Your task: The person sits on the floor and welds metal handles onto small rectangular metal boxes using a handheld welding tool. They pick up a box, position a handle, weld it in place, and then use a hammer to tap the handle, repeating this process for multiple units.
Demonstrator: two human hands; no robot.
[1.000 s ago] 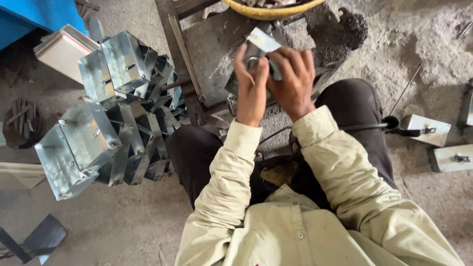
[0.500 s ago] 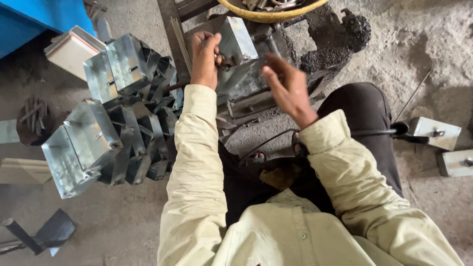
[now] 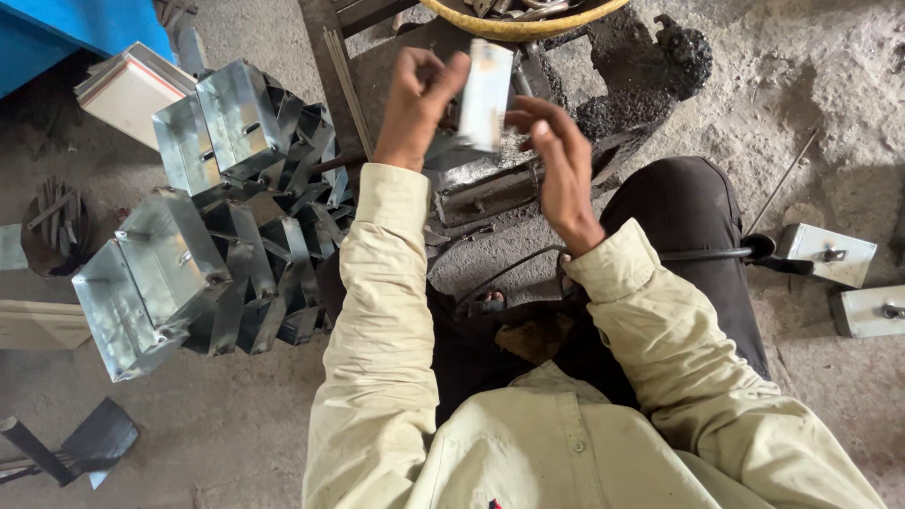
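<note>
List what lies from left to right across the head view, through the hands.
Round dark holder of metal scraps → stack of shiny sheet-metal boxes → left hand → blurred metal piece between the hands → right hand → two grey metal boxes on the floor.

We've got both arms stretched forward, pale sleeves down to the wrists. Our left hand (image 3: 415, 108) is raised with fingers curled and thumb up, pinching something. Our right hand (image 3: 563, 165) sits just beside it, palm turned inward, fingers loosely spread and bent, not clamped shut.
</note>
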